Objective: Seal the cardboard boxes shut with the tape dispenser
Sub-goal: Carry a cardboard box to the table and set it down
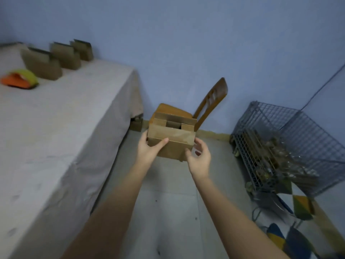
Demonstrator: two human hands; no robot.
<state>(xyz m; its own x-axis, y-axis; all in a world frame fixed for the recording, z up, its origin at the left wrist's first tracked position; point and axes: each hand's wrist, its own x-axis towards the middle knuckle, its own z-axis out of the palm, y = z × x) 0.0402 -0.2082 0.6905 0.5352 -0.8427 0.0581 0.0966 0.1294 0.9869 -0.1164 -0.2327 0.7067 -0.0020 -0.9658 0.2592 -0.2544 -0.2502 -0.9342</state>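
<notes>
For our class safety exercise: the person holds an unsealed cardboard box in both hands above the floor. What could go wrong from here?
1. The box is held in mid-air by the left hand and right hand at its lower corners; it could slip.
2. Its top flaps are not fully closed, so any contents might spill if it tips.
3. The tape dispenser lies away on the table, so sealing means carrying the box there.

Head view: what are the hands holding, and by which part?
A cardboard box, flaps still partly open. The left hand grips its near-left corner, thumb across the front; the right hand cups the lower right corner.
</notes>
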